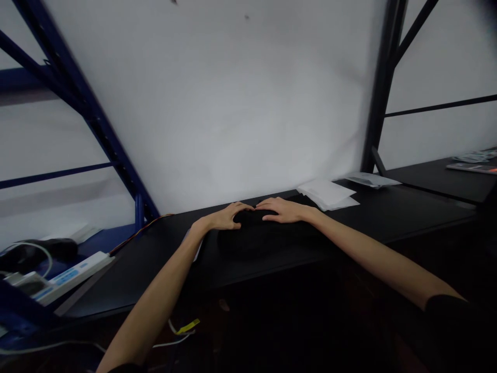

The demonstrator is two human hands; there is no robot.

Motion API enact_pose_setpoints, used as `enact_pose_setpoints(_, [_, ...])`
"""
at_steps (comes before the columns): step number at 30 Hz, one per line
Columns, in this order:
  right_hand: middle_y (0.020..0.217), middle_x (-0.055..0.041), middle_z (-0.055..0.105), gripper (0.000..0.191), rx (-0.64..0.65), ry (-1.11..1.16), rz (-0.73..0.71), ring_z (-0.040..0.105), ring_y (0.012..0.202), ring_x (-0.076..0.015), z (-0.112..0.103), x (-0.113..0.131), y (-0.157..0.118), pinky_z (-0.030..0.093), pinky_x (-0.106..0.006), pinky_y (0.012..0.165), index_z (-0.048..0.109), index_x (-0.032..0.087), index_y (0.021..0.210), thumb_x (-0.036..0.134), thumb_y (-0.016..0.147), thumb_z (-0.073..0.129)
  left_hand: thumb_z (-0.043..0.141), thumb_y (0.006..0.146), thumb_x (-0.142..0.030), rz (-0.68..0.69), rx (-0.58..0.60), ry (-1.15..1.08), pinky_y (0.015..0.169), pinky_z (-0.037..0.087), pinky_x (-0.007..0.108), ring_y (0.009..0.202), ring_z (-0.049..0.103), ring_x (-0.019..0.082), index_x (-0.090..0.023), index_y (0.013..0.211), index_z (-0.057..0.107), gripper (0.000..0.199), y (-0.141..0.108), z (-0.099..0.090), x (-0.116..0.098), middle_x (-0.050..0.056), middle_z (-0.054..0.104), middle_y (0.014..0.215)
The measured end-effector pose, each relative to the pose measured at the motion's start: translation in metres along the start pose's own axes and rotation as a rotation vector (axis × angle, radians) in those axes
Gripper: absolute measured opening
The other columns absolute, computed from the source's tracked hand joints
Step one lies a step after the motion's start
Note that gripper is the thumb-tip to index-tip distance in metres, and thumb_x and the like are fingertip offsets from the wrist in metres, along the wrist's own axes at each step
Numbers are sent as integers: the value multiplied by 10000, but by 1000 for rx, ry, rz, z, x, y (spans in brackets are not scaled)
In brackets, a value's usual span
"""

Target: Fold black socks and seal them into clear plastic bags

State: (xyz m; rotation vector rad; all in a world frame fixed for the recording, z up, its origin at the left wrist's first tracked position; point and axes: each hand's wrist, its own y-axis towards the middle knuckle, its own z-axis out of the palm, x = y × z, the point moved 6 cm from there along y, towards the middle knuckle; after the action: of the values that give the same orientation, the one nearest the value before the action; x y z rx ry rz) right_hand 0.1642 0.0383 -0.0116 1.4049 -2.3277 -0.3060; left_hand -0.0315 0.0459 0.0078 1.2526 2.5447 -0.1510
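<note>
Both hands rest toward the back of a black shelf top [155, 259], over a dark, soft-looking piece like black cloth [252, 238]; its outline blends into the shelf. My left hand [227, 217] is open, thumb apart from the stretched fingers. Opposite it, my right hand [283, 210] lies palm down on the dark piece, also open, its fingertips nearly meeting those of the left. Neither hand visibly grips anything. A thin flat object with a pale edge [198, 250] is partly hidden under my left forearm.
White papers or envelopes [330, 192] lie right of my right hand, with another pale packet [371, 180] behind. At left are a blue rack post [97, 119] and a white power strip [73, 277]. A black post [382, 88] stands at right. A cable with a yellow tag [188, 326] hangs below.
</note>
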Motion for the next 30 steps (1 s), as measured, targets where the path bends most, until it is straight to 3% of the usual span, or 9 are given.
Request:
enact_pose_setpoints(7, [1623,-15,401,640,71,68,71,350,1499,-300,9,-7,-9,290,-535,1213,380,389,1572,600,985,523,666,726,-167,-21,45,-19,1154,361,490,1394,420,321,-329,1486,467,802,-5,-1,11,69,471,1518])
enact_pose_setpoints(11, [1601,-55,436,629,48,74,59,403,1467,-309,8,-7,-10,320,-522,1207,414,332,1564,568,993,531,736,770,-286,-6,13,-36,1146,372,485,1369,454,316,-315,1510,434,799,-3,-1,8,91,478,1518])
enact_pose_setpoints(14, [1538,-74,516,558,0,51,19,493,1396,-301,6,-5,-9,380,-489,1174,484,294,1522,510,1009,524,721,816,-334,20,-59,28,1145,371,465,1340,484,303,-290,1462,492,687,2,0,2,99,527,1466])
enact_pose_setpoints(18, [1477,-80,570,487,-34,32,-5,567,1304,-287,5,-4,-8,440,-477,1119,536,275,1477,431,1016,526,628,843,-246,54,-91,114,1120,398,437,1293,522,268,-297,1447,502,619,5,2,-4,72,557,1420])
enact_pose_setpoints(24, [1457,-82,581,483,-37,54,8,572,1282,-286,4,-5,-9,434,-479,1118,548,268,1464,432,1009,541,561,699,-73,22,-52,200,1145,382,461,1351,449,272,-338,1472,474,822,1,1,2,41,518,1463])
enact_pose_setpoints(30, [1404,-92,606,466,-35,41,30,582,1243,-282,-1,-4,-12,442,-469,1096,576,260,1430,444,1003,545,515,689,-52,32,-126,278,1064,441,421,1220,570,249,-316,1373,583,737,1,-9,2,39,631,1323])
